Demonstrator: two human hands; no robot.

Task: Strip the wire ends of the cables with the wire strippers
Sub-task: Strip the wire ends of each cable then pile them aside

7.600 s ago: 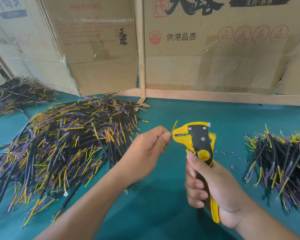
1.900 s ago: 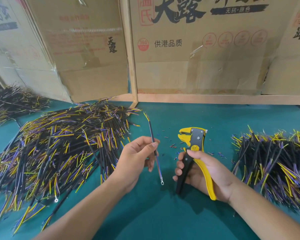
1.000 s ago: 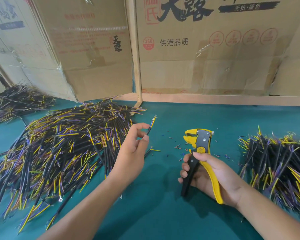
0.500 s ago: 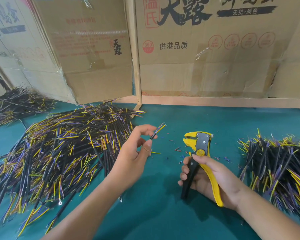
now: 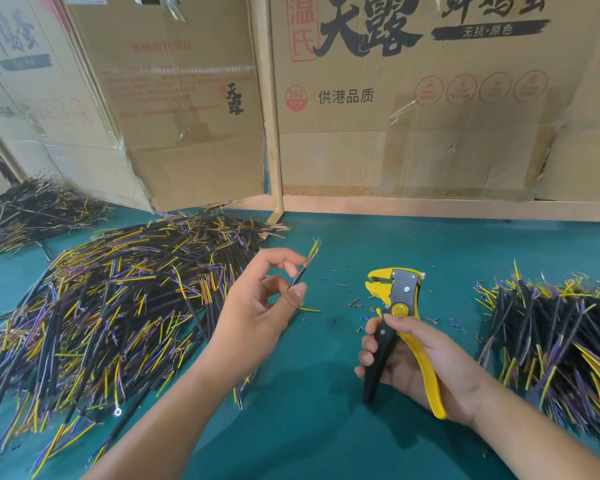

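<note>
My left hand (image 5: 257,306) pinches one black cable (image 5: 302,275) between thumb and fingers, its yellow and purple wire ends pointing up and to the right. My right hand (image 5: 413,355) grips the yellow and black wire strippers (image 5: 395,299) by the handles, jaws pointing up and left above the green table (image 5: 291,427). The cable's tip is a short way left of the jaws and does not touch them. The handles are spread apart.
A large heap of black cables (image 5: 118,299) lies to the left, a smaller pile (image 5: 561,334) to the right, another pile (image 5: 32,213) at the far left. Cardboard boxes (image 5: 413,116) stand along the back. Small insulation bits (image 5: 347,299) dot the table near the strippers.
My left hand has turned the cable from hanging ring-end down to wire ends up and carried it right, toward the strippers. The right hand has stayed nearly still with the strippers.
</note>
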